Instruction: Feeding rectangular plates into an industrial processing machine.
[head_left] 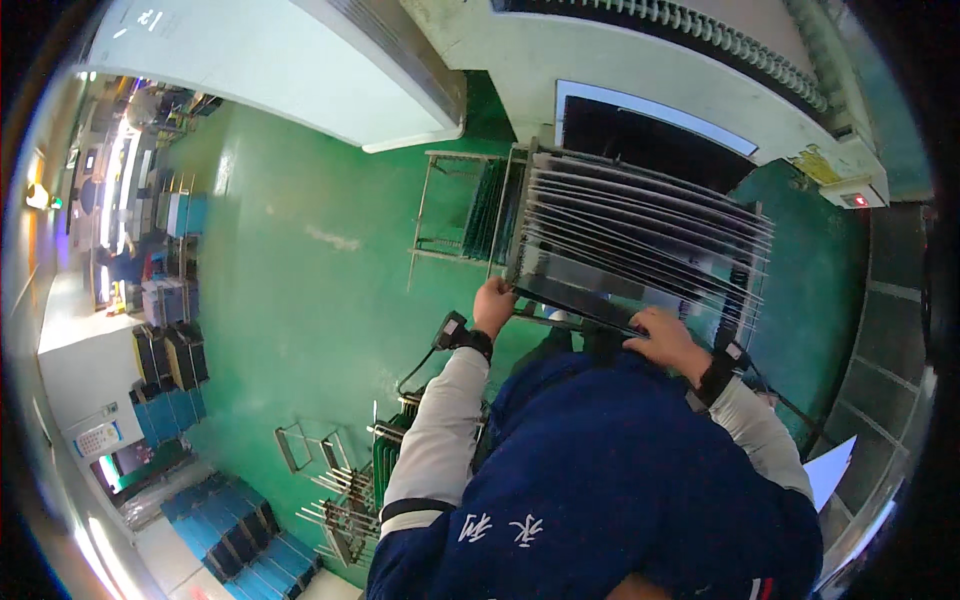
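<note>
A metal rack (517,215) stands in front of me, with several thin flat panels (640,200) on edge in its slots, side by side. My left hand (493,305) is closed, its fingertips pinching the left end of the nearest dark panel (575,298). On the same panel's near edge, further right, my right hand (665,340) is curled with its fingers over the edge. The panel lies close to my body, along the rack's near side. Straps with small dark devices sit on both wrists.
A smaller wire rack (450,205) with dark green sheets adjoins on the left. Beyond the main rack stands a pale machine (530,95) with a dark opening. Metal frames (345,510) stand on the green floor at lower left, near blue-topped stacks (225,520). Grey panelling (890,330) runs along the right.
</note>
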